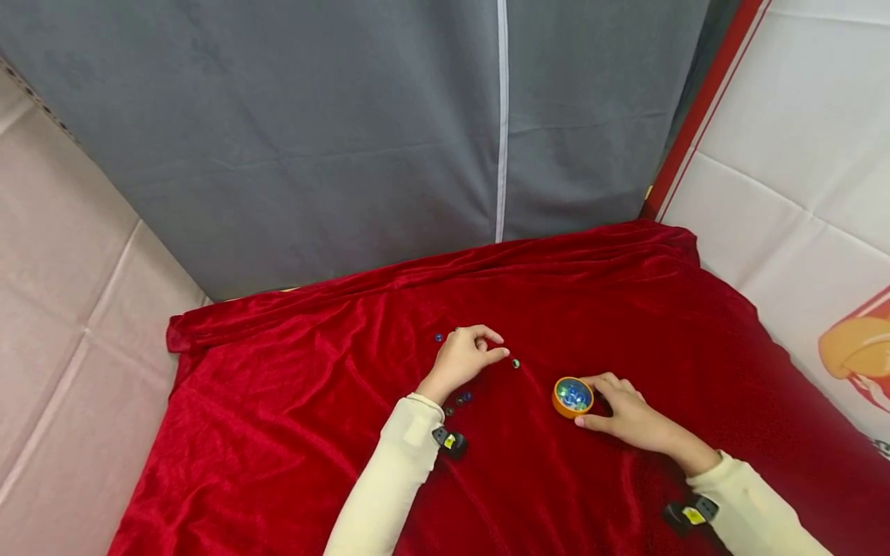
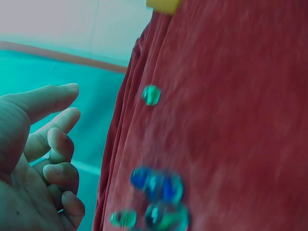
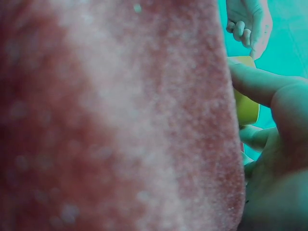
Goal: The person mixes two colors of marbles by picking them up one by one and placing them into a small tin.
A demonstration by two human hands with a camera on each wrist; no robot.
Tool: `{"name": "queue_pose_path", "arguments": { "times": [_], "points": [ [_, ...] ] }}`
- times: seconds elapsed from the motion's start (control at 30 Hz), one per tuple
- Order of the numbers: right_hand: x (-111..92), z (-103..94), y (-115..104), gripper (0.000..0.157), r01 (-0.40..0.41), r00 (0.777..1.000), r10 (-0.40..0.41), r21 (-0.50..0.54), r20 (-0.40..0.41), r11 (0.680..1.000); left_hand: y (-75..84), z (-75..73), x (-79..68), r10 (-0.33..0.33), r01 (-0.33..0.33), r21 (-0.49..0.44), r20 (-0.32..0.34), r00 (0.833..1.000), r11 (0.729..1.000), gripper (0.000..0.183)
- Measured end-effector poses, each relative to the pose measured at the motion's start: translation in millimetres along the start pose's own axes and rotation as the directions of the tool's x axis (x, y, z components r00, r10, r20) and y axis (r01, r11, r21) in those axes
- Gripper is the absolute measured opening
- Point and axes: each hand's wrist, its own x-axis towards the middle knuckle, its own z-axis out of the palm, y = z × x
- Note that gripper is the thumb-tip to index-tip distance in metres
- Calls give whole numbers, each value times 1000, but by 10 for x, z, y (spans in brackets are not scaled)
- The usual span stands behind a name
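Observation:
My left hand hovers over the red cloth with thumb and forefinger apart and nothing between them. Just right of its fingertips lies a green marble, not touched. In the left wrist view the other fingers curl loosely, and several blue and green marbles sit on the cloth. My right hand grips a small round orange container by its right side, thumb in front and fingers behind. Blue and green marbles fill the inside. Only part of the container's yellowish wall shows in the right wrist view.
A wrinkled red velvet cloth covers the table. One blue marble lies beyond the left hand, and several darker marbles lie near the left wrist. A grey curtain hangs behind; pale panels stand at the sides.

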Motion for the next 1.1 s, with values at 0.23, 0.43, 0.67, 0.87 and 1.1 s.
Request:
{"name": "queue_pose_path", "arguments": {
  "times": [0.23,0.43,0.67,0.87,1.1],
  "points": [
    [0,0,5,59,-12,1000,12,-1,11,1000,-177,-172,49,-41,42,6,-63,997,999,24],
    [-1,9,11,60,-21,1000,21,2,20,1000,-323,-269,53,-85,84,-27,-84,993,996,27],
    [8,20,27,61,-24,1000,24,-2,18,1000,-477,-379,80,-116,113,-23,-163,980,993,21],
    [12,13,27,60,-15,1000,15,-15,5,1000,-590,-464,94,-137,133,-36,-183,974,991,24],
    [-1,25,8,58,-25,1000,25,-4,6,1000,-766,-474,85,-190,185,-43,-178,965,982,25]
  ]
}}
